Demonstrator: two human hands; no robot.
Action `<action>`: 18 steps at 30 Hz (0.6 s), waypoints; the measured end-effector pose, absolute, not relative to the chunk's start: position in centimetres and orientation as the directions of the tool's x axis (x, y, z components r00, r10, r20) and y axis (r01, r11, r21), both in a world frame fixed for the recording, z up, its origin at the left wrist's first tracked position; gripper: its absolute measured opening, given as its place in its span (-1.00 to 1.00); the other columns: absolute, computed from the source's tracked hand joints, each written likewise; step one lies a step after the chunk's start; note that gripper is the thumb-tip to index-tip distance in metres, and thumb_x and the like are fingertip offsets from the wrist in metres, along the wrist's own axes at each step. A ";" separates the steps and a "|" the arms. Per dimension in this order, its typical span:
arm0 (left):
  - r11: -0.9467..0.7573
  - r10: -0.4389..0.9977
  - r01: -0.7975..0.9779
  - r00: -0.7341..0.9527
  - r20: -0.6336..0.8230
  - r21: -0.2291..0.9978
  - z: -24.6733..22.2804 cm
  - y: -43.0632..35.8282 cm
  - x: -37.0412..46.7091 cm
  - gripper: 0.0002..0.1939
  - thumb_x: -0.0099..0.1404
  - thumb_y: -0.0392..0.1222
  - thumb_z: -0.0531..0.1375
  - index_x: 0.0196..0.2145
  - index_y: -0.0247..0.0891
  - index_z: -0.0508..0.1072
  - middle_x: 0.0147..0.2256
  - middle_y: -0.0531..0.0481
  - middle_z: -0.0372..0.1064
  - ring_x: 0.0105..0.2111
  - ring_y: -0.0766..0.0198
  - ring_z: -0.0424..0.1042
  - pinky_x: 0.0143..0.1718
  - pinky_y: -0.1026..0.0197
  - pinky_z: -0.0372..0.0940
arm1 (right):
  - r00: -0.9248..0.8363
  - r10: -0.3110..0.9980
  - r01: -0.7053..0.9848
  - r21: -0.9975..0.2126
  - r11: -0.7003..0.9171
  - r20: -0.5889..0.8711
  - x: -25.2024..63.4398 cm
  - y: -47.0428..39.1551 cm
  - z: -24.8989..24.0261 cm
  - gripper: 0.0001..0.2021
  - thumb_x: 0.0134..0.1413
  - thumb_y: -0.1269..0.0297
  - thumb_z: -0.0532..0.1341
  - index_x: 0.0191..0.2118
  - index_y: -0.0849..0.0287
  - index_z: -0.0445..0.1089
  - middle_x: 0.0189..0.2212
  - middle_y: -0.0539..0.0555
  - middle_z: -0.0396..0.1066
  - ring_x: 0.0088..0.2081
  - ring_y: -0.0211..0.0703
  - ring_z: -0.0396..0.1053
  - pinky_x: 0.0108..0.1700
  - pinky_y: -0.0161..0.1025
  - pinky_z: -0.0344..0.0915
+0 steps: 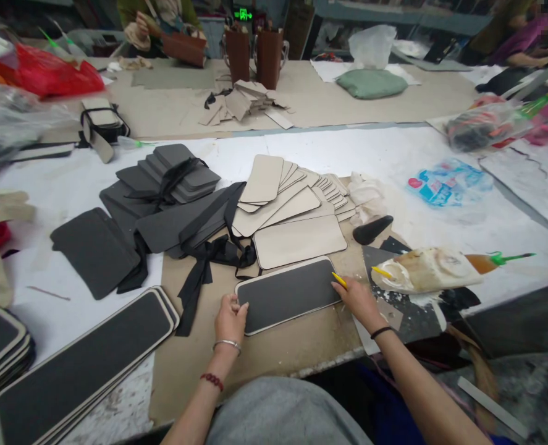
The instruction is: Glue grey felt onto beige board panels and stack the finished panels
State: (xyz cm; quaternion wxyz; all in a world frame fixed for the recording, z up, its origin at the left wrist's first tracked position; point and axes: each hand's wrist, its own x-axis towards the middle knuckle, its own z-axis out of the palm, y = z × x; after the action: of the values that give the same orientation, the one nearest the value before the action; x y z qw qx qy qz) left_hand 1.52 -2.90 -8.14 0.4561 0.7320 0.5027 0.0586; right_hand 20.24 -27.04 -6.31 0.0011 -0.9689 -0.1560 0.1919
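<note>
At the middle of the bench's (514, 216) near edge, a dark panel with a pale border (288, 298) lies on a brown sheet (259, 358). The left hand (231, 320) grips its left end, fingers curled at the rim and thumb over the top. The right hand (358, 303), at the panel's right end, is closed around a yellow stick (339, 280), whose tip is over the far right corner; whether it touches cannot be told.

Just beyond, toward the bench's middle, pale panels (292, 216) lie fanned out, with dark panels (95, 250) and black straps (218, 250) left of them. Longer bordered panels (86, 371) are stacked at the near left corner.

Right of the right hand, a smeared off-white container (434, 272) lies on its side, and an orange bottle with a green nozzle (482, 262) projects from behind it. Farther toward the right edge, a clear plastic bag (450, 183) bears blue and pink printing, too blurred to read. Past the far edge, a lit green sign (243, 13) shows a running figure and an arrow; its smaller characters are illegible.
</note>
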 end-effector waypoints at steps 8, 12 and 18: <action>-0.099 0.785 0.695 0.494 -0.373 0.712 -8.3 -2.9 1.5 -0.80 -0.01 -0.16 0.17 -0.40 -0.16 0.21 -0.65 0.20 0.26 -0.57 0.29 0.33 -0.43 0.24 0.20 | 0.849 0.302 0.326 -0.021 -0.945 -0.433 21.3 -26.9 -6.4 -0.65 0.19 0.07 -0.02 -0.14 0.17 0.36 -0.32 0.21 0.47 -0.27 -0.03 0.43 -0.32 -0.26 0.18; -0.069 0.785 0.695 0.480 -0.391 0.715 -8.0 -3.0 1.7 -0.79 -0.01 -0.17 0.17 -0.40 -0.16 0.20 -0.64 0.20 0.24 -0.57 0.29 0.32 -0.42 0.24 0.20 | 0.845 0.308 0.337 -0.012 -0.941 -0.437 21.5 -26.9 -6.5 -0.65 0.19 0.07 -0.01 -0.15 0.19 0.36 -0.32 0.22 0.47 -0.27 -0.03 0.43 -0.32 -0.26 0.18; -0.042 0.797 0.706 0.451 -0.403 0.707 -7.8 -3.1 1.8 -0.80 0.00 -0.23 0.19 -0.43 -0.16 0.19 -0.64 0.22 0.22 -0.57 0.33 0.31 -0.43 0.28 0.20 | 0.844 0.321 0.356 0.003 -0.934 -0.430 21.7 -27.3 -7.4 -0.63 0.17 0.04 -0.02 -0.15 0.20 0.35 -0.35 0.22 0.46 -0.28 0.01 0.42 -0.32 -0.24 0.19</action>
State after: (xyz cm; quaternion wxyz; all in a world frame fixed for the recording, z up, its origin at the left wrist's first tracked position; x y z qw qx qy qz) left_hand 1.83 -3.10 -7.79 0.4549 0.7200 0.5218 0.0498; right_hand 21.69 -27.31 -7.37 -0.0413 -0.9594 -0.1765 0.2163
